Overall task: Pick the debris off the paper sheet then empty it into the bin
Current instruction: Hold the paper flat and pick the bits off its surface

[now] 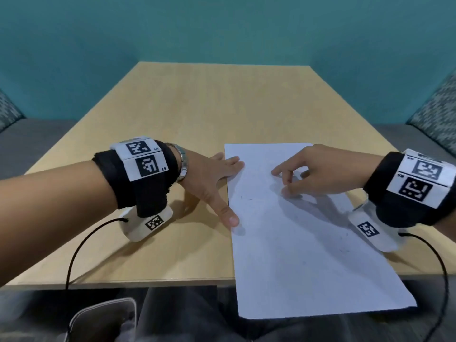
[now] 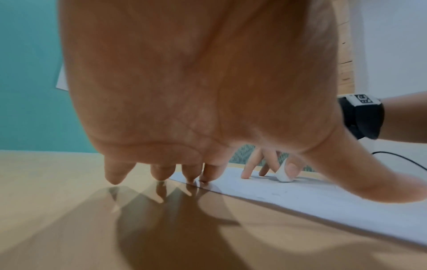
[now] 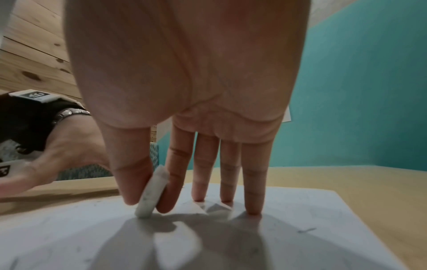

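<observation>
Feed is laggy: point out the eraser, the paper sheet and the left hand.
eraser [image 3: 151, 195], right wrist view, its flat white side.
paper sheet [image 1: 308, 262], head view, bare middle.
left hand [image 1: 209, 178], head view, back of hand.

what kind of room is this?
Probably an office or café seating booth: a wooden table against a teal wall, with grey bench seating and patterned cushions on both sides.

I get even, bright overhead light; my hands cast several soft overlapping shadows on the paper sheet [image 1: 308, 243] and table [image 1: 197, 107]. Wrist views bulge with wide-angle distortion, palms blurred up close.
</observation>
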A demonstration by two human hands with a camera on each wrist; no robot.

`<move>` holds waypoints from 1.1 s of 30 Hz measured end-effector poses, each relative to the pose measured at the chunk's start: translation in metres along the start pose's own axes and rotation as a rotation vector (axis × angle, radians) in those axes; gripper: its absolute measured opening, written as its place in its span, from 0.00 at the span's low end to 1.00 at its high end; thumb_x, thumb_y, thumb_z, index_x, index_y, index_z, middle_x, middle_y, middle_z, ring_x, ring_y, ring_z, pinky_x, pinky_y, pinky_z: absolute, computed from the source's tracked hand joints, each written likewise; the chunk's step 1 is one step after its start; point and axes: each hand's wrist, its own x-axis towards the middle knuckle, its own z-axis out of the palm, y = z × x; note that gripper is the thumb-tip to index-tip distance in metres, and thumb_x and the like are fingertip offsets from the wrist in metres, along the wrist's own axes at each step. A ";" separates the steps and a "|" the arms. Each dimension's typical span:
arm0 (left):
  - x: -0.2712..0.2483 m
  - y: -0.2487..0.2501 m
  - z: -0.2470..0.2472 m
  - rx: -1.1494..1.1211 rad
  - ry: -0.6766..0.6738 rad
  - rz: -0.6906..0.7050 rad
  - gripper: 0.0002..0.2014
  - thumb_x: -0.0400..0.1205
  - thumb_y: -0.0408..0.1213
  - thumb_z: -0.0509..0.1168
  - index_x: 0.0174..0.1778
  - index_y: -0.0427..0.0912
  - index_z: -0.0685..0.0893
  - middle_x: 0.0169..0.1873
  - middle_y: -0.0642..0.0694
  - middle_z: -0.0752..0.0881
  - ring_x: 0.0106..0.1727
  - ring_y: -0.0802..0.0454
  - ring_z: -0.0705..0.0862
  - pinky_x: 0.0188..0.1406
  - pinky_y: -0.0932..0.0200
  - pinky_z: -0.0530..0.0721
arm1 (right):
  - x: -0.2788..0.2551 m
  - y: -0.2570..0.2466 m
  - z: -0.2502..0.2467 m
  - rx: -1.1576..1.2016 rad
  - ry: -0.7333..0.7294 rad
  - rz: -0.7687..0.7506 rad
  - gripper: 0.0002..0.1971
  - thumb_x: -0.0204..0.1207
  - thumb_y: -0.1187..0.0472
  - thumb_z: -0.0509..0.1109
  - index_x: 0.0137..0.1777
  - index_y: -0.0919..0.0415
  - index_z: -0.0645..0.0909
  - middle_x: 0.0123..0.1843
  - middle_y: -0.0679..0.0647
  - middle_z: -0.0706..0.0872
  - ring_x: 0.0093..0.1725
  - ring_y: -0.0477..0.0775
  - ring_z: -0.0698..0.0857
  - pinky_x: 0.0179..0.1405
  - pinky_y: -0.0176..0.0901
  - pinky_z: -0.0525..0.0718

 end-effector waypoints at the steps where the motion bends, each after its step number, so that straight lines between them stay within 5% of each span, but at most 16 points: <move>1: -0.003 0.002 0.001 -0.004 -0.013 0.001 0.70 0.59 0.80 0.70 0.86 0.61 0.31 0.84 0.69 0.30 0.83 0.64 0.27 0.86 0.41 0.36 | -0.002 0.002 0.001 0.004 -0.015 0.002 0.09 0.75 0.49 0.74 0.37 0.53 0.86 0.70 0.32 0.85 0.69 0.38 0.81 0.72 0.47 0.79; 8: -0.013 0.010 -0.010 -0.054 0.067 0.002 0.61 0.66 0.75 0.70 0.89 0.62 0.44 0.85 0.63 0.29 0.87 0.61 0.37 0.87 0.45 0.49 | -0.013 0.000 0.004 -0.004 -0.044 -0.027 0.10 0.74 0.45 0.74 0.40 0.50 0.86 0.67 0.29 0.85 0.65 0.38 0.83 0.68 0.50 0.82; 11: -0.001 0.013 -0.019 0.025 0.122 -0.014 0.67 0.63 0.76 0.71 0.89 0.57 0.38 0.86 0.60 0.31 0.87 0.57 0.35 0.87 0.41 0.46 | -0.001 -0.009 -0.003 0.008 0.090 -0.064 0.09 0.75 0.47 0.75 0.41 0.51 0.87 0.49 0.43 0.92 0.53 0.45 0.88 0.54 0.46 0.86; 15: 0.015 0.020 -0.023 0.093 0.077 -0.052 0.69 0.63 0.78 0.70 0.88 0.54 0.34 0.87 0.57 0.34 0.87 0.55 0.34 0.86 0.39 0.41 | 0.033 -0.023 -0.013 -0.066 0.157 -0.049 0.09 0.77 0.52 0.75 0.39 0.56 0.87 0.31 0.45 0.87 0.32 0.45 0.80 0.34 0.39 0.76; 21: 0.027 0.014 -0.017 0.090 0.060 -0.062 0.71 0.60 0.80 0.71 0.87 0.58 0.32 0.87 0.59 0.34 0.88 0.55 0.37 0.86 0.37 0.43 | 0.070 -0.034 -0.010 -0.118 0.146 0.007 0.09 0.74 0.58 0.74 0.38 0.64 0.87 0.30 0.50 0.84 0.35 0.53 0.80 0.32 0.41 0.77; 25: 0.033 0.010 -0.016 0.079 0.060 -0.027 0.67 0.56 0.82 0.70 0.86 0.69 0.42 0.88 0.59 0.38 0.88 0.53 0.37 0.85 0.32 0.42 | 0.066 -0.047 -0.002 -0.042 -0.086 -0.095 0.09 0.71 0.60 0.76 0.31 0.61 0.85 0.26 0.49 0.86 0.27 0.47 0.80 0.28 0.35 0.79; 30: 0.031 0.015 -0.017 0.093 0.073 -0.068 0.73 0.58 0.81 0.71 0.88 0.57 0.33 0.88 0.60 0.37 0.88 0.55 0.37 0.86 0.37 0.41 | 0.084 -0.034 -0.014 -0.053 0.109 0.014 0.07 0.66 0.62 0.76 0.31 0.64 0.85 0.25 0.51 0.84 0.30 0.51 0.79 0.32 0.42 0.79; 33: 0.029 0.014 -0.017 0.082 0.087 -0.026 0.63 0.60 0.80 0.70 0.87 0.69 0.45 0.88 0.59 0.41 0.89 0.51 0.40 0.85 0.36 0.41 | 0.074 -0.047 -0.002 0.042 -0.092 -0.099 0.10 0.69 0.60 0.77 0.30 0.62 0.85 0.24 0.48 0.86 0.24 0.44 0.78 0.31 0.37 0.78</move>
